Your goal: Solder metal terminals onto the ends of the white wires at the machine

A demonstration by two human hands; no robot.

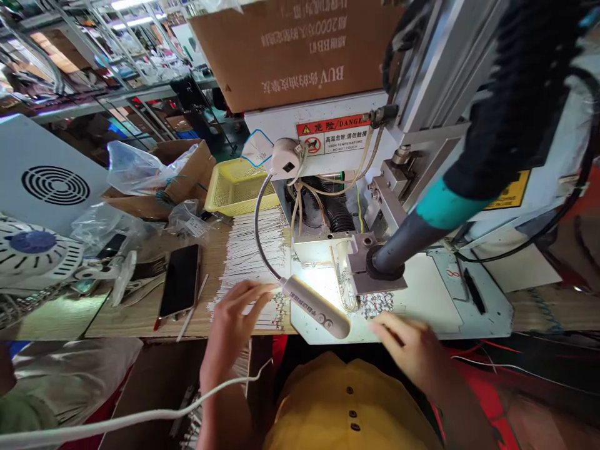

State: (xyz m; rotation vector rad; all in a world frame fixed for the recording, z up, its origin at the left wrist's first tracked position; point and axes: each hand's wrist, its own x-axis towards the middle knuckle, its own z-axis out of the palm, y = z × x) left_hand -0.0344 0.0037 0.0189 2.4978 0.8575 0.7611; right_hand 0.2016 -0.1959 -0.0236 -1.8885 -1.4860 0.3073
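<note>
My left hand (237, 312) is at the left end of a lit lamp bar (316, 307), fingers pinched together. Part of its fingertips is behind the lamp, and what they hold cannot be made out. Under and beyond this hand, many thin white wires (253, 244) lie in rows. My right hand (405, 337) is at the front of the machine's white base plate (422, 287), thumb and fingers closed near a pile of small shiny parts (376, 304). Anything in that pinch is too small to tell. The machine's metal head (375, 275) stands just above the pile.
A yellow basket (239, 181) and an open carton (173, 187) stand behind the wires. A black phone (179, 281) and a fan (37, 250) are on the left. A dark hose (497, 125) slants down at right. A white cable (140, 415) crosses the lower left. A person's sleeve (79, 375) shows there.
</note>
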